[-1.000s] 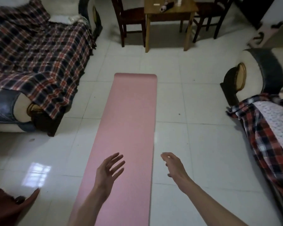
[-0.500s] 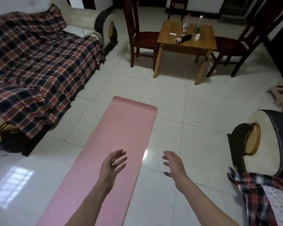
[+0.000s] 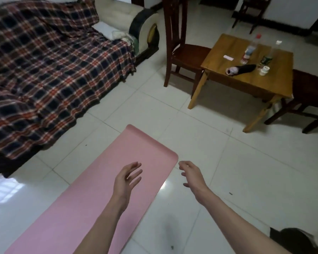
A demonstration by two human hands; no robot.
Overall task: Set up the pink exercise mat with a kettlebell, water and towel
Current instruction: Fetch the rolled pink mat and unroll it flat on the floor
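The pink exercise mat (image 3: 92, 195) lies unrolled flat on the white tiled floor, running from the lower left toward the middle. My left hand (image 3: 127, 177) hovers over its far end, fingers apart, holding nothing. My right hand (image 3: 192, 174) is just past the mat's right corner over the tiles, also open and empty. On the small wooden table (image 3: 228, 70) at the upper right stand two clear water bottles (image 3: 249, 52) and a dark rolled bundle (image 3: 240, 69). No kettlebell is in view.
A sofa under a plaid blanket (image 3: 44, 70) fills the left side. A dark wooden chair (image 3: 182, 46) stands left of the table, another chair (image 3: 308, 96) at its right. A dark armrest edge (image 3: 297, 239) shows at the bottom right.
The view has swung up and to the right, bringing the table closer and larger. Both hands stay open in front of me, now near the mat's far end.
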